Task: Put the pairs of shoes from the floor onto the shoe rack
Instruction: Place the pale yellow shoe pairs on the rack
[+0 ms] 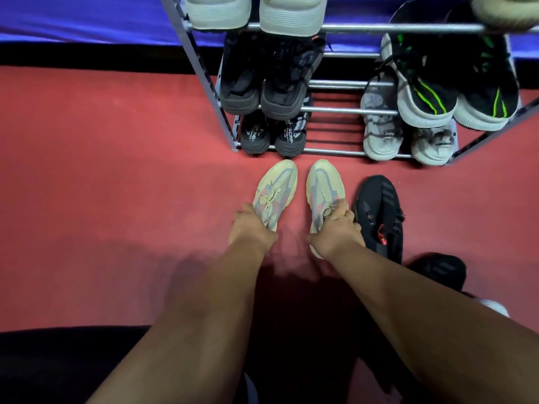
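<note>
Red floor (116,170) fronting shoe rack (335,110) | rack holds several pairs, middle bars bare | left hand (248,228) fingers clamped on left cream shoe (277,185), right hand (338,225) likewise on right cream shoe (322,182), both on floor | black pair (376,205) beside, untouched | progress: seemingly two pairs left

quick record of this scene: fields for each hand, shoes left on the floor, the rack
left hand: grips left beige shoe
right hand: grips right beige shoe
beige pair: toes point at the shoe rack, just short of it
waiting on floor: black shoe right of the beige pair; second black shoe nearer the person
rack shelves: pairs at both ends, a gap between them
</note>
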### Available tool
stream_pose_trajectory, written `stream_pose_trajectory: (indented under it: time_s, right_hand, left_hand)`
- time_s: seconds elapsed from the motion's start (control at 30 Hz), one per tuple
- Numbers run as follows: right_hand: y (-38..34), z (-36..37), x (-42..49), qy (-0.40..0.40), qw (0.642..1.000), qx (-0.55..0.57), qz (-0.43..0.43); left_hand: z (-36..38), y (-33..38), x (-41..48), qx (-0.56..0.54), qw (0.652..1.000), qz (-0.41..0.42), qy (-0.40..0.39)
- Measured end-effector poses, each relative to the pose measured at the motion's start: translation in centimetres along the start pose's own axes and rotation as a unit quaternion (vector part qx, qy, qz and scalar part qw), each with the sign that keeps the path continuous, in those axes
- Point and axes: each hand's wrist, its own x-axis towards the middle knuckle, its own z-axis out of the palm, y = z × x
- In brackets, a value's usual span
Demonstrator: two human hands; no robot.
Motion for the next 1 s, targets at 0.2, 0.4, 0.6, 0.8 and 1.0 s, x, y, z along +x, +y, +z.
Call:
stream_pose_trajectory:
  time_s: [0.2,0.4,0.6,0.8,1.0]
  right_hand:
    - [-1.4,-4.5,-2.9,-0.008,1.0,0.004,0.022]
    - [-3.3,-11.1,-6.8,-0.016,0.999,-0.028,0.007]
    - [-5.8,-19.4,-12.7,0.013,0.989,-0.12,-0.089]
    - [-8.0,-26.4,-18.9,0.095,0.968,-0.171,-0.158]
    - [-10.0,-32.6,-24.5,0.135,0.962,-0.138,-0.19]
  left_hand:
    - [-2.5,1.2,-3.5,-0.062,0.996,-0.031,-0.048]
    - [-7.2,2.4,-8.5,0.024,0.997,0.019,-0.075]
    - [-15.6,5.6,-14.6,0.091,0.991,0.064,-0.079]
    - [-24.4,8.1,-21.3,0.077,0.991,0.112,-0.006]
    - [-32.5,9.3,-26.7,0.053,0.987,0.138,0.054]
